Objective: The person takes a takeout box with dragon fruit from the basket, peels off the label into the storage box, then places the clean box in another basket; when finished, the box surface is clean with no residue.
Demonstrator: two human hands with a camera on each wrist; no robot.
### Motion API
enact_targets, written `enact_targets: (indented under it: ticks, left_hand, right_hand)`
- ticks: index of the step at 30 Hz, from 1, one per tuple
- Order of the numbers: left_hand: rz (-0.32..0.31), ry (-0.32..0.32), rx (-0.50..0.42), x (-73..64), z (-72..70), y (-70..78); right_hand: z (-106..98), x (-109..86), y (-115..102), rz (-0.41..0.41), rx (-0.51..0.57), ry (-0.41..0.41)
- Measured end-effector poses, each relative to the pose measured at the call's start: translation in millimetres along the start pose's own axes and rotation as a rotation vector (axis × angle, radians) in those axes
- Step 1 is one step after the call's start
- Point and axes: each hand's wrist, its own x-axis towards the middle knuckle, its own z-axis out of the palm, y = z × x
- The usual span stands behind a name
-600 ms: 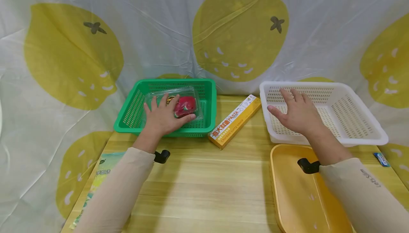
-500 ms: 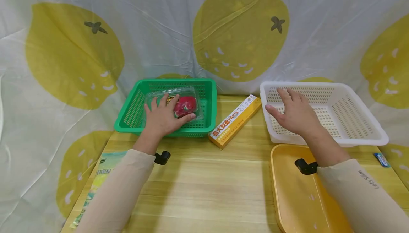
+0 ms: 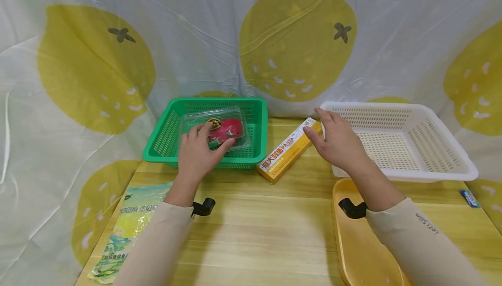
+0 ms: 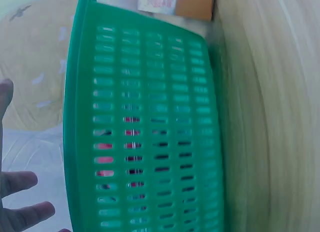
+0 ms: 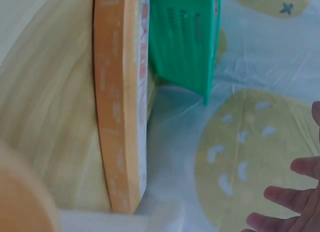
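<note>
My left hand hovers over the front rim of the green basket, fingers spread. In the left wrist view its fingers grip nothing and stand above the basket rim. Inside the basket lies a clear plastic box with a red item in it, partly hidden by the hand. My right hand is over the left end of the white basket, close to the orange-and-white pasta box. Its fingers are apart in the right wrist view and hold nothing.
A yellow tray stands at the front right, partly under the right forearm. On the left, a green and yellow printed bag lies flat on the wooden table. A small blue packet is at the far right. Lemon-print cloth hangs behind.
My right hand has moved left, from over the white basket toward the pasta box. My left hand has drawn back slightly toward me, uncovering more of the plastic box. The bag shows more.
</note>
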Motion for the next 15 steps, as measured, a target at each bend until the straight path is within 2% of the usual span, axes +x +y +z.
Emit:
enact_targets:
  ticks: [7,11,15]
  left_hand:
    - [-0.086,0.065,-0.104,-11.4,5.4,1.3]
    - [-0.169,0.08,-0.175,-19.5,5.1,1.1]
    - [-0.221,0.124,-0.2,-23.9,4.8,-2.6]
  right_hand:
    - [19.7,13.9,-33.6,-0.053,0.064,0.016]
    - [30.5,19.9,-50.5,-0.066,0.096,0.011]
    - [41.4,25.0,-62.3,-0.077,0.127,0.005]
